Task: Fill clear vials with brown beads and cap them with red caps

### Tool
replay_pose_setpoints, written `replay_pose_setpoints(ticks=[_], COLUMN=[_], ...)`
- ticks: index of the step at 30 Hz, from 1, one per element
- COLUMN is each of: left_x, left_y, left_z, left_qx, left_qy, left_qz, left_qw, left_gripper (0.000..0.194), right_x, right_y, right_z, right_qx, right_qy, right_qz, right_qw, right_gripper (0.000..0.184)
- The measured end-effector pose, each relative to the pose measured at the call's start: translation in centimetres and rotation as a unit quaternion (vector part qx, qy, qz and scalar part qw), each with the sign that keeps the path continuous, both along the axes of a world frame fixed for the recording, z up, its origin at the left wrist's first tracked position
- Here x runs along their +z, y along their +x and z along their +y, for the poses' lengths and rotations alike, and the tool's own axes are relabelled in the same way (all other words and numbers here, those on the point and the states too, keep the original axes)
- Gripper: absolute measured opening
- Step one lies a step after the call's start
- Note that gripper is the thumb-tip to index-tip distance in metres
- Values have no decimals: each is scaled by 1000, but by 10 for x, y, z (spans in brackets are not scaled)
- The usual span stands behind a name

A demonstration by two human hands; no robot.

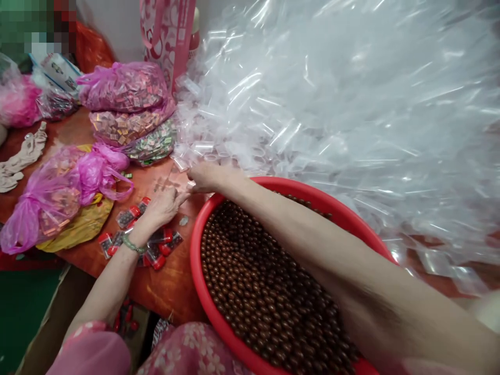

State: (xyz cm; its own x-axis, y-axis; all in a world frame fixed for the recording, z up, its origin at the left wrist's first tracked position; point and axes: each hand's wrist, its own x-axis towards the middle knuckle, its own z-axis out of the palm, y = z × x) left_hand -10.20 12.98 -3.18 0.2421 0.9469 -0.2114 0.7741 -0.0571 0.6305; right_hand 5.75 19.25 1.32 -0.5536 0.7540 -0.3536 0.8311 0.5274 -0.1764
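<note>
Both hands are almost touching above the tabletop [172, 286], just left of the red basin [196, 250] of round, glossy brown balls [250, 291]; left hand [166, 205] and right hand [203, 177] both have fingers bunched in, though I honestly can't tell what's pinched; red-capped containers [156, 255] lie loosely beside the left wrist, near the tabletop's front edge; bare orange-red surface between them and the basin, so a bit of room there; clear plastic tubes [332, 104] heap up behind, blurry toward the right; thin pink bags [125, 88] sit farther left; right forearm hides part of the basin, whose bottom gets cut off.
</note>
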Motion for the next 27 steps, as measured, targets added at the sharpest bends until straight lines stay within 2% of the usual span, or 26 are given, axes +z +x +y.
replay_pose_setpoints(ticks=[4,7,10,13,15,16,17,19,21,23,25,27], left_x=[-5,-7,2,28,49,59,67,76,76,68,55,42], left_y=[-4,-10,-13,-10,-2,4,11,29,51,71,88,98], left_z=[-4,-4,-6,-17,-28,-34,-40,-50,-58,-63,-66,-68], left_qx=[-70,-119,-125,-114,-134,-156,-184,-245,-293,-315,-317,-319], left_qy=[-3,8,32,42,36,41,56,103,151,194,236,270], left_qz=[20,2,-36,-52,-68,-76,-76,-44,34,130,215,276], left_qw=[997,993,991,991,988,984,978,963,943,920,893,866], left_gripper=[32,36,38,42,44,44,44,43,37,32,36,45], right_x=[-41,-49,-31,3,25,32,36,32,17,0,-10,-12], right_y=[-18,-19,-13,7,31,45,60,88,111,128,138,145], right_z=[17,21,22,9,-12,-25,-40,-70,-96,-115,-129,-137], right_qx=[-11,-16,-22,-38,-96,-130,-169,-237,-292,-331,-346,-343], right_qy=[-23,-21,-2,41,88,99,105,91,57,63,83,90], right_qz=[-12,12,58,145,296,336,351,336,308,274,238,214], right_qw=[1000,1000,998,988,946,928,915,907,904,901,904,910], right_gripper=[22,26,36,46,44,42,41,39,36,32,28,23])
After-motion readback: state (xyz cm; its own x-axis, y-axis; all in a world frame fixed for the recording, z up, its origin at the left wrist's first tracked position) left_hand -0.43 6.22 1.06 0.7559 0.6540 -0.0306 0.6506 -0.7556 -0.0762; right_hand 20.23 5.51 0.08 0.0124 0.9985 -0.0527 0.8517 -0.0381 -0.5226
